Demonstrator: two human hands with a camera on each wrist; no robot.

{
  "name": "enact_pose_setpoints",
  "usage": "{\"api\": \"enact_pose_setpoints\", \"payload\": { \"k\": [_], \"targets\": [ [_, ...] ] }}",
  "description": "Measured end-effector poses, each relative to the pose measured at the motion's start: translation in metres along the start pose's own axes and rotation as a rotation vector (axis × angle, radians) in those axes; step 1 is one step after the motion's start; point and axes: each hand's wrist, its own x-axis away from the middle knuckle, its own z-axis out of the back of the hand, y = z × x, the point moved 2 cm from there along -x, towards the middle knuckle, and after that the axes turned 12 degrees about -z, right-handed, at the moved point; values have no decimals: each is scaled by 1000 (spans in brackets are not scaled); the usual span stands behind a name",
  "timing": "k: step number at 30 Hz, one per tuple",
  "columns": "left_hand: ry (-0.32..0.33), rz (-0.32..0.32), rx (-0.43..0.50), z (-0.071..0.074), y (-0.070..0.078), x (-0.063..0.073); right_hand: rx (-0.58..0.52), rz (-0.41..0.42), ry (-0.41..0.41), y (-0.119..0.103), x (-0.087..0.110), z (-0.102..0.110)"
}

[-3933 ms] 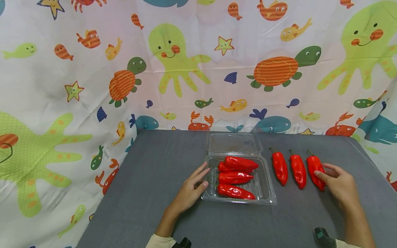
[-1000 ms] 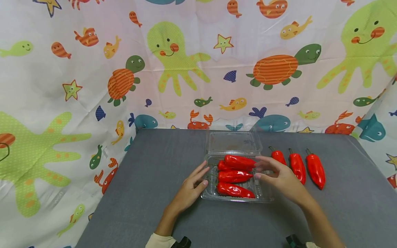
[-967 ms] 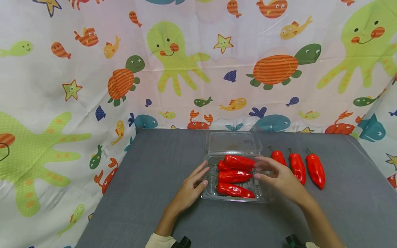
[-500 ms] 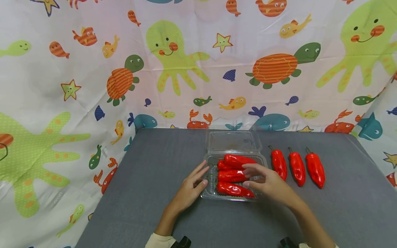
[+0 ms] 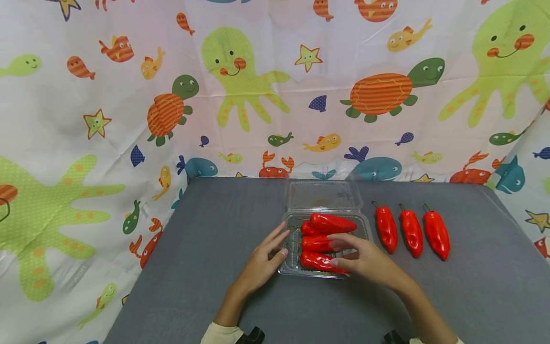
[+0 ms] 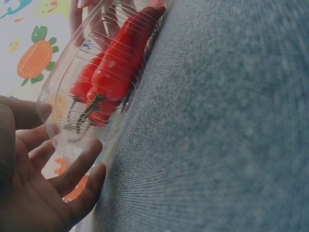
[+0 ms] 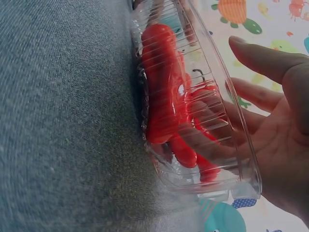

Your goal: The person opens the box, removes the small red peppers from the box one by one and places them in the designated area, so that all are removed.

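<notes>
My left hand point(image 5: 263, 260) rests open-fingered against the clear tray point(image 5: 365, 224) near the tabletop's point(image 5: 206, 267) front edge; my right hand point(image 5: 365, 260) reaches in over the peppers point(image 5: 333, 223) (its grasp, hidden, cannot be told).

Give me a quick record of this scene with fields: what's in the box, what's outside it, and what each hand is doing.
Surface: grey table
Box: clear plastic box, lid open toward the back
In box: four red peppers
Outside box: three red peppers in a row on its right
Left hand: left hand, straight fingers against the box's left wall
Right hand: right hand reaching into the box over the front peppers; grip not clear
Backdrop: sea-animal curtain
</notes>
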Motion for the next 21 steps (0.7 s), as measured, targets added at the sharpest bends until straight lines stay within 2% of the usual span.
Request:
{"api": "enact_pose_setpoints", "payload": {
  "k": [3,21],
  "targets": [
    [2,-1,4,0,0,0,8,19,-17,0,0,-1],
    [1,5,4,0,-2,0,114,-8,-51,-5,-11,-11]
  ]
}}
